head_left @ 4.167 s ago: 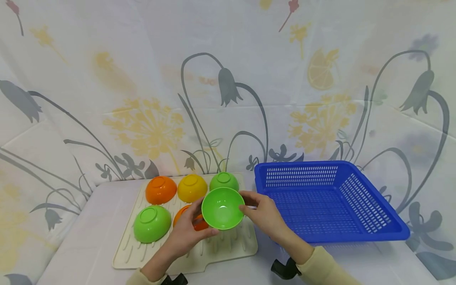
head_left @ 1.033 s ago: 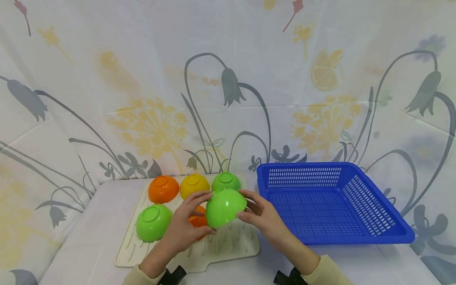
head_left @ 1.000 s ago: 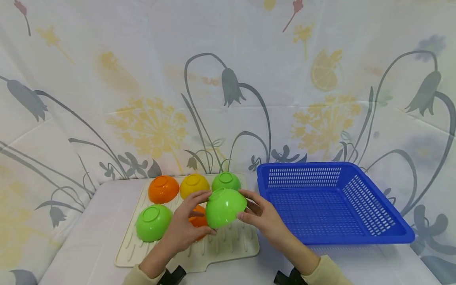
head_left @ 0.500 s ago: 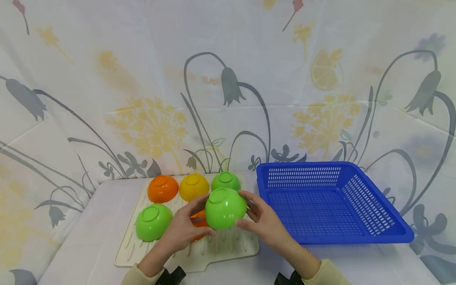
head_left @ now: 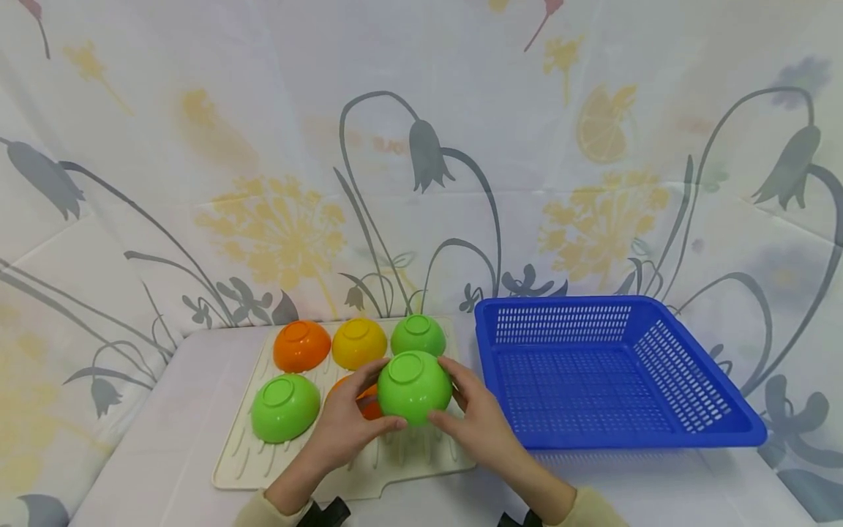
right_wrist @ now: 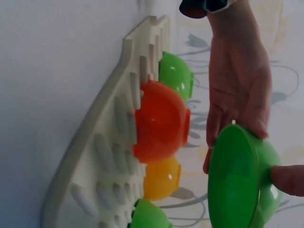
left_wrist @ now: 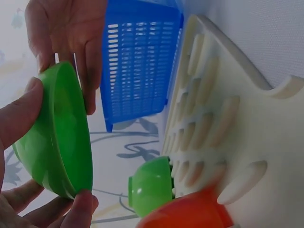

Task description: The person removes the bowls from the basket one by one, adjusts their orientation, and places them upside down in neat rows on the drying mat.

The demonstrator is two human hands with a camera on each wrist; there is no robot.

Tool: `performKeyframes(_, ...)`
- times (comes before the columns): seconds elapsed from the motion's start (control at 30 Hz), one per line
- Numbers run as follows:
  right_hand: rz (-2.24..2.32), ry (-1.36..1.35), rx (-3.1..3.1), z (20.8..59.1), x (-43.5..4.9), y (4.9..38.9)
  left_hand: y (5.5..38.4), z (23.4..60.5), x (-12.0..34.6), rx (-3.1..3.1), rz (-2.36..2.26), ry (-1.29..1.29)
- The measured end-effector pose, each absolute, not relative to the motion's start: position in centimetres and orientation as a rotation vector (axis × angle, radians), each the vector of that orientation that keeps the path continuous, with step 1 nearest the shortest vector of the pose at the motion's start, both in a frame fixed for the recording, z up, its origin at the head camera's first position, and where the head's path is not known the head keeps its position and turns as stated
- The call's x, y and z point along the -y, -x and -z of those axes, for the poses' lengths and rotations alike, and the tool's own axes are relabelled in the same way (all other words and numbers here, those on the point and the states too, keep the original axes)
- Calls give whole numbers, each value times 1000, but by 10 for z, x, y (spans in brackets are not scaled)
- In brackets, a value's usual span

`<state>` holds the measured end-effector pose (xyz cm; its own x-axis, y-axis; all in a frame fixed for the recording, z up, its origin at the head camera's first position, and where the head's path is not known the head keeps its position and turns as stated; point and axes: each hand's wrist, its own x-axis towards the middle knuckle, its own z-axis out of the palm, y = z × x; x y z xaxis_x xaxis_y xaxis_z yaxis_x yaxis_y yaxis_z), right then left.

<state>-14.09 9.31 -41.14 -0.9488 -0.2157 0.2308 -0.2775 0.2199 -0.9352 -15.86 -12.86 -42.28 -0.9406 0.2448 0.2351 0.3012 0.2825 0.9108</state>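
Observation:
Both hands hold a green bowl [head_left: 413,395] upside down above a cream drying tray [head_left: 369,479]. My left hand [head_left: 349,421] grips its left side, thumb on the front wall, with fingertips at the rim [left_wrist: 83,199] in the left wrist view. My right hand [head_left: 479,413] pinches the opposite side, its thumb also on the outer wall. The left wrist view shows a gap between bowl and tray. Partly hidden behind my left hand is an orange bowl [right_wrist: 161,121], resting base up on the tray's ridges.
More upturned bowls stand on the tray: orange [head_left: 301,346] and yellow [head_left: 358,344] at the back, green at back right [head_left: 418,335] and front left [head_left: 285,408]. A blue perforated basket [head_left: 612,432] stands to the right. A flower-print cloth [head_left: 421,219] hangs behind.
Earlier the green bowl's opening faced the camera. Since then both hands have turned it over; over the last second its base has tipped further towards the camera.

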Motion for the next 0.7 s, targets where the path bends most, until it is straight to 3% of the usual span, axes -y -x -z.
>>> performKeyframes(0.7, -1879, -393, 2339, 440, -83, 141, 162, 439, 115, 2578, 1501, 410)
